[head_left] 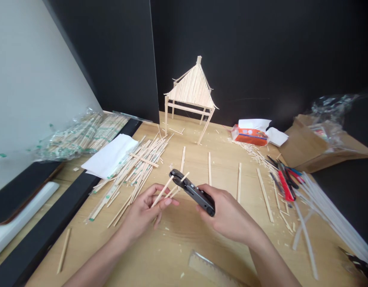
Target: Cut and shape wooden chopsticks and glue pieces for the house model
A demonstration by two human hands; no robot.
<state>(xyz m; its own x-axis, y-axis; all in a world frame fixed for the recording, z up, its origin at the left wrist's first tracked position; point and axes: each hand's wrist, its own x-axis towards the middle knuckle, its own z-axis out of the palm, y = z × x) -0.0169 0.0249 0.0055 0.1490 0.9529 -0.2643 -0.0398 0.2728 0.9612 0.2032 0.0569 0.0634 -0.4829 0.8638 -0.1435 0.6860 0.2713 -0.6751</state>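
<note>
In the middle of the head view, my left hand (148, 204) is closed on wooden sticks (163, 190), at least two, which point up and to the right. My right hand (225, 209) is wrapped round the handle of a black hand cutter (198, 194). The cutter's rounded head lies at the upper ends of the sticks. Whether its jaws touch them I cannot tell. Just beyond my hands, single sticks (209, 169) lie spaced in a row. A heap of loose sticks (142, 163) spreads to the left of my left hand.
A stick-built model house (191, 89) stands at the back. Bagged sticks (82, 133) and white paper (110, 155) lie left. A clear ruler (212, 269) is in front. On the right are a tissue pack (250, 135), red-handled pliers (285, 185), glue sticks (330, 211) and a cardboard box (306, 153).
</note>
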